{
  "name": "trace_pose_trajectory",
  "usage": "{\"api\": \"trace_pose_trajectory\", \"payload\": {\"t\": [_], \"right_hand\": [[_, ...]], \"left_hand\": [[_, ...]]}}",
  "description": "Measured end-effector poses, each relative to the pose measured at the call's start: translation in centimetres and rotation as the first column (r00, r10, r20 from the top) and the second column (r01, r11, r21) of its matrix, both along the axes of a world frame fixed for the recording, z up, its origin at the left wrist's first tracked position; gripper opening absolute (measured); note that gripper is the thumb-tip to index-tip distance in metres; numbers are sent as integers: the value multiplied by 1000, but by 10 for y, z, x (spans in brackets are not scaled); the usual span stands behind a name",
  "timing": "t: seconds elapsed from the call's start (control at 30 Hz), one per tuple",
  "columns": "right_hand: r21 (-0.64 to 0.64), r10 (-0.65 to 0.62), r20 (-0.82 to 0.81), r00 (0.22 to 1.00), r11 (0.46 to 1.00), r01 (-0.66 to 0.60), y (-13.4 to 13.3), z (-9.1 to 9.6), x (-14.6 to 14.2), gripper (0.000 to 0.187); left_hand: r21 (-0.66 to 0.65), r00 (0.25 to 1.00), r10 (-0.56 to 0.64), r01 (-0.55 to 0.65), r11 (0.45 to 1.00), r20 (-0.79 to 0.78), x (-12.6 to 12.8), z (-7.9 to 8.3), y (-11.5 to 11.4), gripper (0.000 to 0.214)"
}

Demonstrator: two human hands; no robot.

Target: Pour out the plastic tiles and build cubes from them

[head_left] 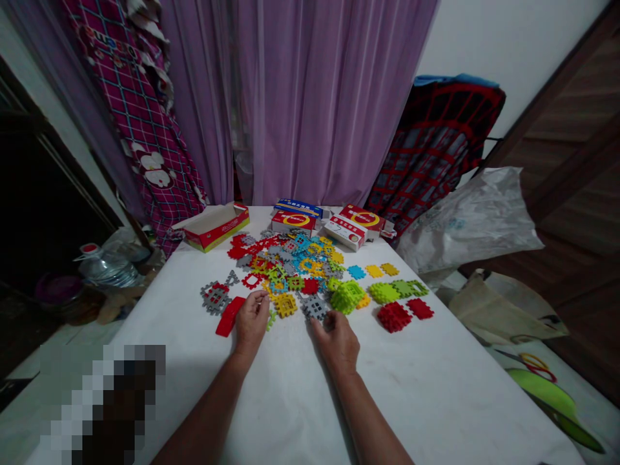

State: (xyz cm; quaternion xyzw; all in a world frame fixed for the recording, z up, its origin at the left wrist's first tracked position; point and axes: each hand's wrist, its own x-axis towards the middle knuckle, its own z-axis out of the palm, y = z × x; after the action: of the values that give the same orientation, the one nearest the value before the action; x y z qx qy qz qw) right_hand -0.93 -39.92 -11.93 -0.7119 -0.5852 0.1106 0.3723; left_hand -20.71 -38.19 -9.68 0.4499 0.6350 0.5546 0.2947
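My left hand (252, 325) is closed, its fingertips pressed together beside a yellow interlocking block (285, 305). Whatever it may hold is too small or hidden to make out. A flat red strip (229, 316) lies just left of that hand. My right hand (338, 339) is curled, with thumb and fingers at the near edge of a grey interlocking tile (314, 306). Right of this tile sits a stack of lime-green tiles (347, 296). Beyond both hands spreads a mixed heap of coloured tiles (290, 255). A grey block (216, 298) rests at the left.
Red tiles (394, 317) and green tiles (385, 292) lie in groups on the right of the white table (436, 387). An open red box (216, 227) stands back left. Small cartons (293, 221) line the far edge, before purple curtains (310, 97).
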Motion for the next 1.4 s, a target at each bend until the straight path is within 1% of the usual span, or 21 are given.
{"api": "trace_pose_trajectory", "payload": {"t": [0.13,0.23,0.3,0.4,0.5,0.6,0.67,0.73,0.8,0.83,0.93,1.0,1.07,1.23,1.3,1.4], "right_hand": [[-71,1,41,999,997,2,0,3,-1,38],[-136,4,75,997,991,7,0,6,-2,35],[-153,3,79,997,988,9,0,7,-3,33],[-136,1,52,999,991,6,0,5,-3,35],[-91,-5,-11,1000,996,4,0,2,-2,39],[-47,-14,-119,993,999,9,0,0,1,45],[-25,-23,-197,980,1000,19,1,-1,3,47],[-13,-27,-260,965,1000,25,2,0,5,48],[-14,-21,-300,954,1000,18,2,1,6,48],[-15,-14,-313,950,1000,10,2,1,7,47],[-24,16,-341,940,999,-26,1,1,8,45],[-23,33,-361,932,999,-45,1,0,8,45],[-18,42,-383,923,998,-52,1,-1,8,45],[-11,43,-446,894,999,-53,1,-4,9,43],[-10,51,-465,884,998,-63,1,-6,9,43],[-16,59,-476,878,997,-76,2,-7,9,44]], "left_hand": [[9,1000,6,-6,1000,13,0,-1,0,33],[41,999,20,-21,999,28,-1,-3,1,34],[67,999,25,-28,997,37,0,-5,1,33],[87,999,20,-22,996,28,-1,-6,0,31],[98,1000,24,-24,995,-6,-5,-3,0,31],[102,993,40,-29,994,-108,-12,6,11,29],[93,973,31,-10,996,-227,-18,17,26,27],[57,927,-27,51,997,-373,-21,29,46,24],[-17,846,-112,121,993,-521,-22,41,70,24],[-60,797,-145,136,989,-587,-21,46,81,25],[-190,644,-233,136,972,-729,-13,58,113,29],[-264,546,-286,121,957,-787,-7,62,132,32],[-312,481,-317,93,946,-817,-2,65,150,35],[-411,420,-394,54,910,-818,8,64,188,38],[-459,402,-434,37,888,-806,13,63,198,39],[-507,398,-466,3,862,-790,22,59,208,39]]}}
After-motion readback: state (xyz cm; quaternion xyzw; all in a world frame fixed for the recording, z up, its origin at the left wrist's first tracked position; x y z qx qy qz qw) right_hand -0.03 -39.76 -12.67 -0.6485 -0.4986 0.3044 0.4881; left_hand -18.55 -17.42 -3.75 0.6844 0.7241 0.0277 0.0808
